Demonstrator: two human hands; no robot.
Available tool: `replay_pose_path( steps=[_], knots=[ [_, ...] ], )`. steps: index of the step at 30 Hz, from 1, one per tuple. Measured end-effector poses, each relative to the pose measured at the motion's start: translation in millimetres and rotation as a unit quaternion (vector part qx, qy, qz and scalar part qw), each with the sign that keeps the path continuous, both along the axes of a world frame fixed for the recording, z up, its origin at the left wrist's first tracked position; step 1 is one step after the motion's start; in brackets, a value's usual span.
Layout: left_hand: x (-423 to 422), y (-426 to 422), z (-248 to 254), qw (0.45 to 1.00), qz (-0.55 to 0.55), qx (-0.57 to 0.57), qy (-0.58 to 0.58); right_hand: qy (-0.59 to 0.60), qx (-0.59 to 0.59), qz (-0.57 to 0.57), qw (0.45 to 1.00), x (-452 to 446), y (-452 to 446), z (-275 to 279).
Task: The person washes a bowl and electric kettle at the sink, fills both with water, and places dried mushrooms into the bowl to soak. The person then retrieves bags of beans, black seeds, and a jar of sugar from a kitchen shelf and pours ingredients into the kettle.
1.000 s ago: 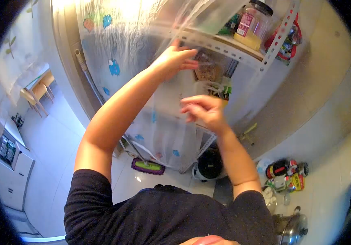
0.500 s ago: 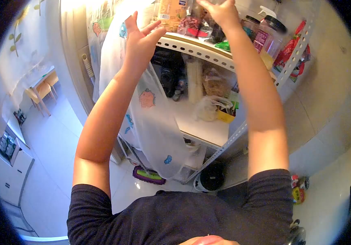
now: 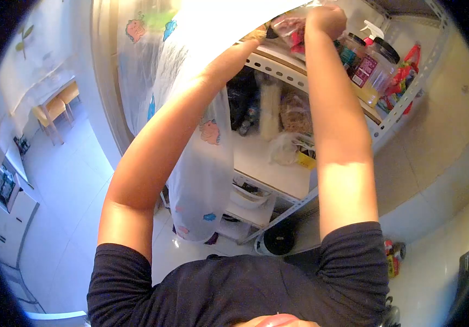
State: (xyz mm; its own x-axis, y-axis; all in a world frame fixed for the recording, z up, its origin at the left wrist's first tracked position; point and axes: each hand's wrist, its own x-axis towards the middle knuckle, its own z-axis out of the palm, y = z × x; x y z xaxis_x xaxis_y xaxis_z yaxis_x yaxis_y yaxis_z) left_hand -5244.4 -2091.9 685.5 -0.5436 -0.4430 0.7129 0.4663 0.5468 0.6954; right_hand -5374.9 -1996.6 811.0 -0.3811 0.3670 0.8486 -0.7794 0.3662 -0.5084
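Head view: what is the right hand (image 3: 327, 20) doing?

It is curled at the upper shelf (image 3: 279, 71), closed on the top of a clear bag (image 3: 290, 28) with red contents. The fingertips are hidden. The bag hangs tilted just beside the wrist, over the front part of that shelf.

And the left hand (image 3: 238, 54)?

That one reaches to the same shelf's perforated front edge, beside the pale curtain (image 3: 199, 180). Glare washes out the area and the fingers are partly covered, so I cannot tell whether it grips anything.

What stands near the right hand?

To its right, on the upper shelf, a jar with a dark lid and pink label (image 3: 366, 71), a smaller jar (image 3: 351, 52) just beside it, and a spray bottle (image 3: 374, 31) behind. Red packets (image 3: 406, 79) hang at the corner post.

And below?

On the lower shelf (image 3: 267, 166) sit a white plastic bag (image 3: 283, 149), a yellow box (image 3: 306, 159) touching or just beside it, and a bag of brown contents (image 3: 296, 113) behind them. A dark bin (image 3: 279, 240) stands on the floor.
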Motion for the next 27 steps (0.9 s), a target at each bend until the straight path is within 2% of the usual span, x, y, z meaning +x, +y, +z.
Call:
replay_pose_path(
  steps=[1, 4, 5, 6, 8, 11, 13, 15, 16, 18, 19, 20, 21, 24, 25, 27],
  knots=[
    [-3, -1, 1, 0.999, -0.036, 0.005, 0.02, 0.014, -0.035, 0.02, 0.999, -9, 6, 5],
    [-6, -5, 4, 0.994, -0.098, 0.028, 0.032, 0.016, -0.18, 0.175, 0.968, -22, 27, 26],
    [-7, -6, 4, 0.993, -0.111, 0.037, 0.028, 0.033, -0.254, 0.31, 0.916, -20, 33, 30],
    [-10, -8, 5, 0.991, -0.123, 0.042, 0.027, 0.008, -0.28, 0.32, 0.905, 15, 45, 26],
    [-15, -9, 4, 0.986, -0.148, 0.063, 0.033, 0.046, -0.216, 0.501, 0.837, 3, 60, 24],
    [-30, -13, 4, 0.975, -0.188, 0.108, 0.05, -0.028, -0.32, 0.565, 0.76, 1, 73, 15],
    [-38, -13, 3, 0.962, -0.226, 0.142, 0.064, -0.145, -0.177, 0.69, 0.687, 6, 129, -5],
    [-35, -4, 1, 0.946, -0.273, 0.159, 0.076, -0.184, -0.116, 0.625, 0.749, 14, 156, -31],
    [-25, 7, -1, 0.936, -0.302, 0.161, 0.077, -0.165, -0.131, 0.496, 0.842, 20, 158, -45],
    [-13, 25, -8, 0.927, -0.338, 0.153, 0.046, -0.118, -0.172, 0.501, 0.84, 57, 177, -71],
    [-8, 36, -12, 0.927, -0.342, 0.149, 0.026, -0.145, -0.227, 0.461, 0.846, 98, 184, -75],
    [-6, 45, -14, 0.927, -0.347, 0.143, 0.003, -0.108, -0.215, 0.483, 0.842, 93, 202, -91],
    [-9, 54, -19, 0.922, -0.368, 0.115, 0.028, -0.111, -0.219, 0.464, 0.851, 99, 219, -107],
    [9, 97, -39, 0.903, -0.428, 0.033, -0.028, -0.126, -0.246, 0.441, 0.854, 139, 264, -154],
    [26, 117, -45, 0.89, -0.449, 0.019, -0.077, -0.138, -0.242, 0.472, 0.836, 152, 280, -170],
    [36, 158, -72, 0.855, -0.509, -0.011, -0.093, -0.166, -0.273, 0.44, 0.839, 186, 307, -201]
  ],
)
